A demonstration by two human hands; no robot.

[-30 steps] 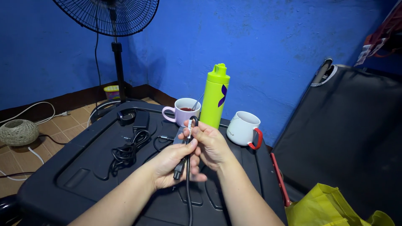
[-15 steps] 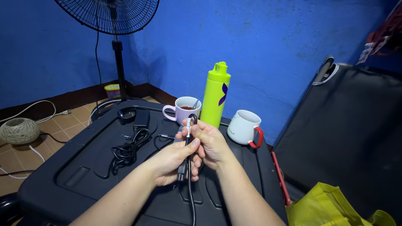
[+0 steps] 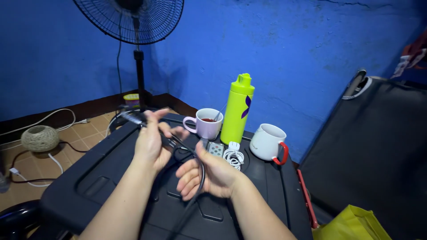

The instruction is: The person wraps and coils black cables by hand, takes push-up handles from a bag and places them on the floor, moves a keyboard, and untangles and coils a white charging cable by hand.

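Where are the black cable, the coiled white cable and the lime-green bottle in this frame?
black cable (image 3: 203, 174), head view, on the stretch curving past the right hand's palm.
coiled white cable (image 3: 234, 157), head view, on the middle of the coil.
lime-green bottle (image 3: 237, 116), head view, on the body below the cap.

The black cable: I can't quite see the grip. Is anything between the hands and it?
Nothing visible: the left hand and right hand both grip the black cable directly, above the black lid.

yellow bag (image 3: 351, 222) bottom right, purple-marked green bottle (image 3: 238, 109)
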